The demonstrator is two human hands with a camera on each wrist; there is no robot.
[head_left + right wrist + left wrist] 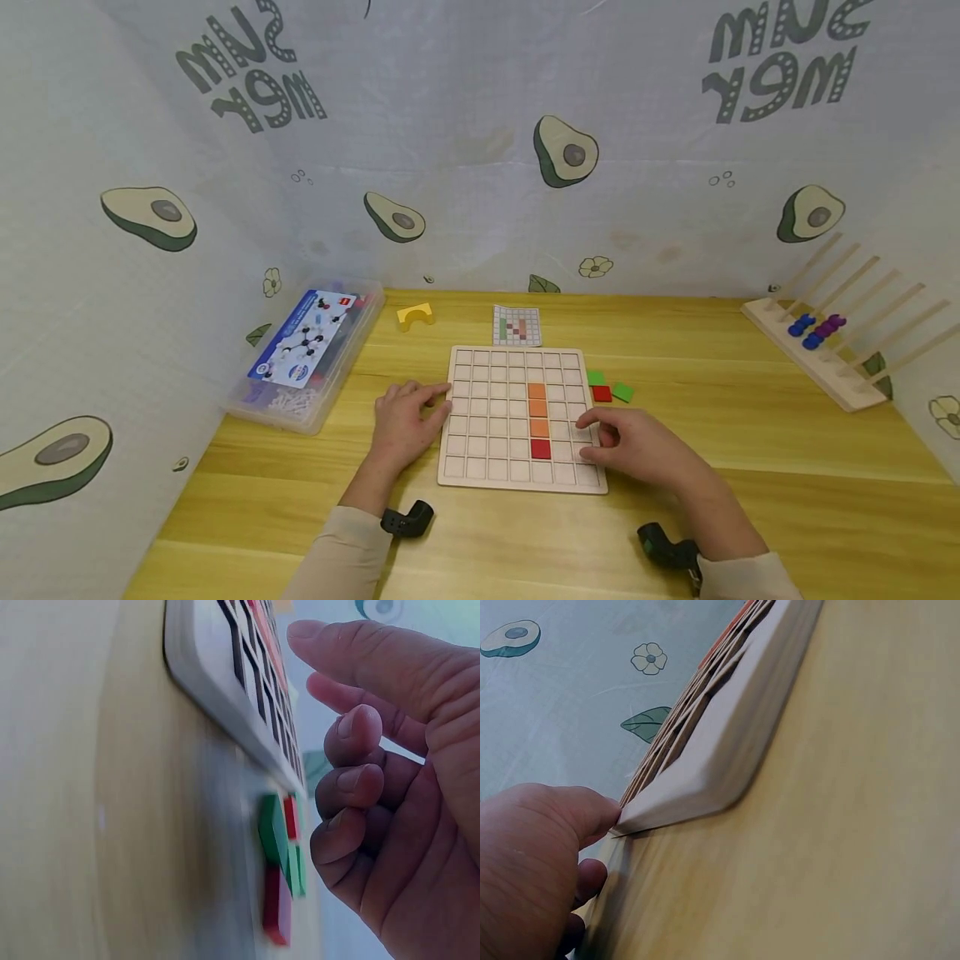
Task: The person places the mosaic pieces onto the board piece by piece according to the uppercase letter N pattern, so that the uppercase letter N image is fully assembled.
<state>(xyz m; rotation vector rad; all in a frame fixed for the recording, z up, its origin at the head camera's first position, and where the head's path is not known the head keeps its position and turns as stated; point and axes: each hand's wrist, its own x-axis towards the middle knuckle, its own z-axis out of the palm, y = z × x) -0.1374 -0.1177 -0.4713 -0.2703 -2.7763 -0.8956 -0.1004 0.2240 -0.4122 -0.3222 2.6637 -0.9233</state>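
Touching: grid board (498, 407) edge met by unclenched left hand (402, 425) | right hand (641, 443) suspended above, thumb and forefinger parted | red tile (541, 449) seated

Board (476, 428) held three orange tiles (537, 408), one red tile (540, 449); right of it lay at least two green tiles (622, 392), one red tile (602, 393).

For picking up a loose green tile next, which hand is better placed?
Probably the right hand: it is empty and nearer the green tiles; the left hand touches the left edge of the board.
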